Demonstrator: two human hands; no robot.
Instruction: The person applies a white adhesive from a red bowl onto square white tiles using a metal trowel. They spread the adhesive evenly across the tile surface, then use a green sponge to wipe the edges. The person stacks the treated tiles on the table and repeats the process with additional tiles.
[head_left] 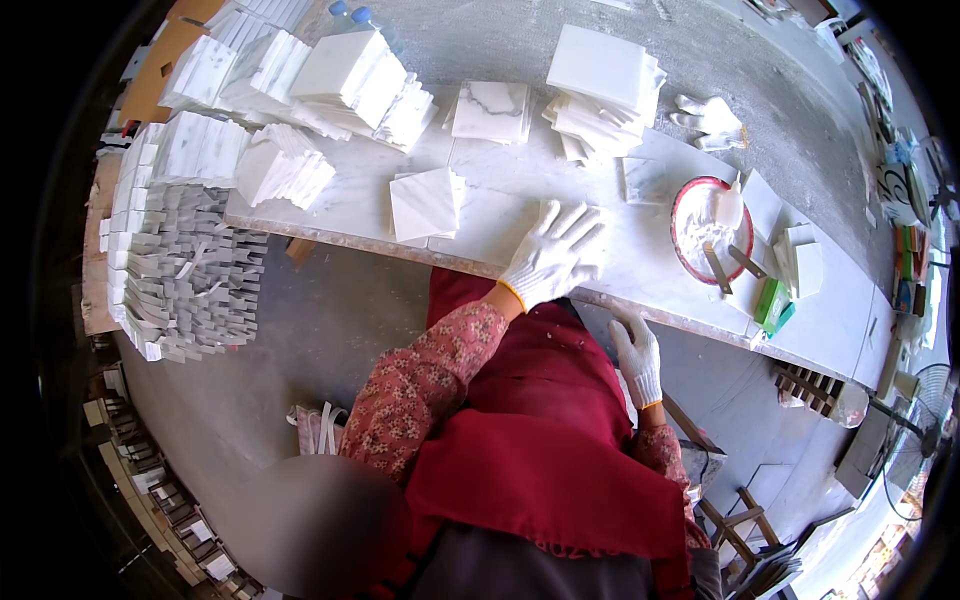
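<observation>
Resting flat on marble slab (480,215), left hand (553,255) grip wide, tile stacks (600,90) beyond, red bowl (710,230) nearby.

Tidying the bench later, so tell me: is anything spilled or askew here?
Yes. The tile stack at the back is fanned out crookedly, and white powder dusts the red-rimmed bowl. A spare glove pair lies loose beside the stack.

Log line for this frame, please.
left hand: flat on marble bench | right hand: at bench edge, empty | red-rimmed bowl: right
</observation>
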